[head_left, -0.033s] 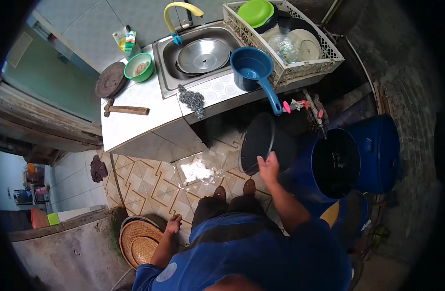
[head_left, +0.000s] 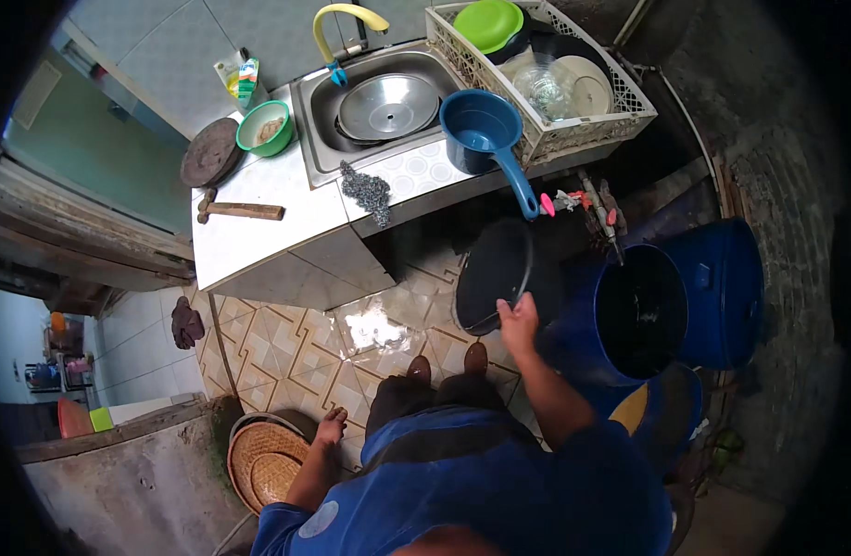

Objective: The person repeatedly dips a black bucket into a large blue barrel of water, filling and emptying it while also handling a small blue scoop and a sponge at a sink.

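Black bucket (head_left: 490, 278): positioned in front of the counter (head_left: 249, 246), left of the open blue drum (head_left: 585, 320), above the patterned floor tiles (head_left: 277, 347). From where I stand, its contents and any contact with the floor cannot be confirmed.

Right hand (head_left: 516, 320): fingers closed on the bucket's thin handle (head_left: 529, 269), arm reaching forward. Left hand (head_left: 332, 426): appears empty, fingers loose, low at the person's side near the woven tray (head_left: 270, 454).

Handling guidance, in my judgement:

1. Grip the handle at its midpoint, so that the bucket hangs level. An off-centre hold is likely to tip the rim.

2. Bring the load close to the body. An outstretched arm tires the wrist and lets the bucket swing.

3. Check the footing. The bright patch (head_left: 374, 329) ahead of the shoes (head_left: 420, 369) looks like light on wet tile; treat it as slippery and plant both feet flat.

4. Allow clearance on the right from the drum, and above from the blue dipper (head_left: 481, 130), whose handle projects past the counter edge.

5. Use the free hand to steady the bucket's base if it tilts.
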Action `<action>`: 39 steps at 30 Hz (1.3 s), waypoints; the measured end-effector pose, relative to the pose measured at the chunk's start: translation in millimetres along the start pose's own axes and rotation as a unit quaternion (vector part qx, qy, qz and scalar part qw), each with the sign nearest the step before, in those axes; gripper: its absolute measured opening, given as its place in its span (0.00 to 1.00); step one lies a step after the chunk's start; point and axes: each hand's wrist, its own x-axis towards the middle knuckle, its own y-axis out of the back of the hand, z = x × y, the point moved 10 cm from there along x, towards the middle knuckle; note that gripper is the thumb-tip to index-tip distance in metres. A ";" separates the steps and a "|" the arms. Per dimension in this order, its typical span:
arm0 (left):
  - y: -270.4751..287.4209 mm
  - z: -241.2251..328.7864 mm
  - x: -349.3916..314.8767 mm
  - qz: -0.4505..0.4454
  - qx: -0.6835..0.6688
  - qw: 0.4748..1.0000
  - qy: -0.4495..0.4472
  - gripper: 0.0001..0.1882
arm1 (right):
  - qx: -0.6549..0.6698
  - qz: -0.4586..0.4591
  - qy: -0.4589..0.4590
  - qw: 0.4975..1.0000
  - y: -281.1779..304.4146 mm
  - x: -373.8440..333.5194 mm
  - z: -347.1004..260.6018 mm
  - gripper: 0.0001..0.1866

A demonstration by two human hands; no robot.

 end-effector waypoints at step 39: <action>-84.4 145.7 58.9 -0.051 0.136 0.989 0.037 0.28 | 0.233 0.451 -0.001 0.862 424.2 -8.2 28.0 0.19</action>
